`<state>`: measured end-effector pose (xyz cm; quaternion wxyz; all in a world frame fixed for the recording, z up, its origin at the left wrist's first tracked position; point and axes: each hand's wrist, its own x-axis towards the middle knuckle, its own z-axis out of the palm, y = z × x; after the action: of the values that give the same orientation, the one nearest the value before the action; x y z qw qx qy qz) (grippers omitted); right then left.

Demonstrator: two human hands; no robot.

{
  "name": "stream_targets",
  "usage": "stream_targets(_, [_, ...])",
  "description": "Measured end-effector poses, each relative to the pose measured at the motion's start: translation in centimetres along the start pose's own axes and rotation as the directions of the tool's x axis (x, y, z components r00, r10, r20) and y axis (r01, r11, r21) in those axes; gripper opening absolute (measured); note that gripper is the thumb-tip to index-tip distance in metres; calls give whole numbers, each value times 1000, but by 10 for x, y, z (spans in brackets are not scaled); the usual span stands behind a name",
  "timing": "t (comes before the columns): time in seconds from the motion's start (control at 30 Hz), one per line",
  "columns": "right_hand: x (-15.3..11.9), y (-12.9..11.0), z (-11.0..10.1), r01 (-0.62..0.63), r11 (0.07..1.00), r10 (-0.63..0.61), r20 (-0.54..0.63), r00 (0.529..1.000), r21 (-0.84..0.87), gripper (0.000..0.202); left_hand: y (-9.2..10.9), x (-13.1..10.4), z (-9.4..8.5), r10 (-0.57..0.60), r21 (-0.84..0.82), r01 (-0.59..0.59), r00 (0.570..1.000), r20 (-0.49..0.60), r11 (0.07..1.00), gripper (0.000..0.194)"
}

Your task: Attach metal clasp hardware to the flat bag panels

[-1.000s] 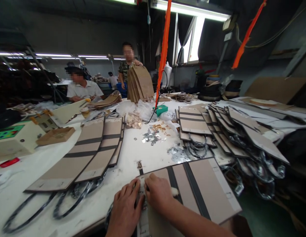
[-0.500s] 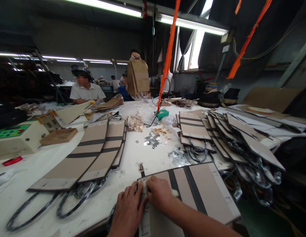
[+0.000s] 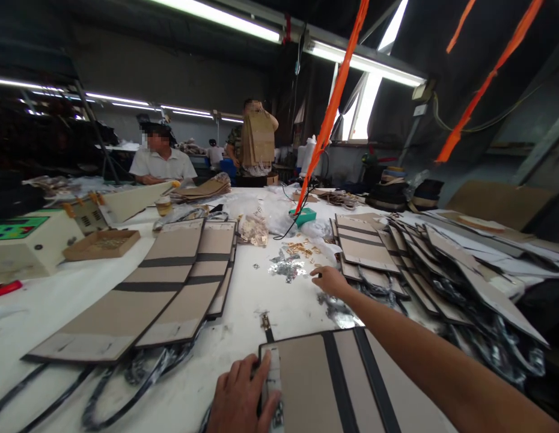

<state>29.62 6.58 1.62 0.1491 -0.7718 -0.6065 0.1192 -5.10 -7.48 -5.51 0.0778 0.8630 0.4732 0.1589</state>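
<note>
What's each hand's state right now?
Left hand: open, resting on the edge of the beige panel.
Right hand: partly curled near silver pieces; can't tell if holding anything.

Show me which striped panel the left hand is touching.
The striped panel at bottom centre, with the left hand on its left end; the others lie in the left pile and the right piles, apart from that hand.

Looks like a workshop. Has a broad white counter (image 3: 256, 291) spread with small metal pieces (image 3: 286, 266) near the centre, stacked beige panels (image 3: 166, 240) with plastic-wrapped handles (image 3: 89, 409) at eight and three o'clock, and a boxy machine (image 3: 40, 248) with a green control face (image 3: 18, 227) at nine. Shows a seated co-worker (image 3: 164, 163) at ten and a standing co-worker (image 3: 234, 141) near twelve, with tube lights (image 3: 225, 21) between eleven and one.
</note>
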Motion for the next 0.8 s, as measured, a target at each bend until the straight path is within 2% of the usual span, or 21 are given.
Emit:
stream_targets(0.1, [37,6,15,-30,999,31,20,999,-23,34,-8,1,11,22,8,-22,1000,-9,1000,57])
stream_targets(0.2, [57,8,28,-44,998,46,37,998,-44,28,-12,1,17,39,8,-39,999,-10,999,62])
stream_targets(0.3, [66,8,32,-49,997,51,43,998,-52,20,-12,0,17,62,11,-62,998,-24,998,64])
stream_targets(0.43, [64,5,24,-42,999,44,63,997,-32,13,-1,-2,6,25,-3,-26,998,-61,1000,61])
stream_targets(0.53, [47,-4,11,-16,1000,12,124,992,27,14,14,-2,-8,-56,-75,54,998,-33,996,58])
stream_targets(0.63, [8,-27,1,45,991,-76,250,965,128,17,24,-1,-19,-111,-136,114,993,27,984,54])
stream_targets(0.7, [-29,-49,-1,77,964,-172,376,911,255,19,27,0,-23,-126,-149,132,991,45,980,54])
stream_targets(0.8, [-85,-78,6,34,874,-329,539,775,485,18,29,1,-26,-138,-157,144,989,47,977,56])
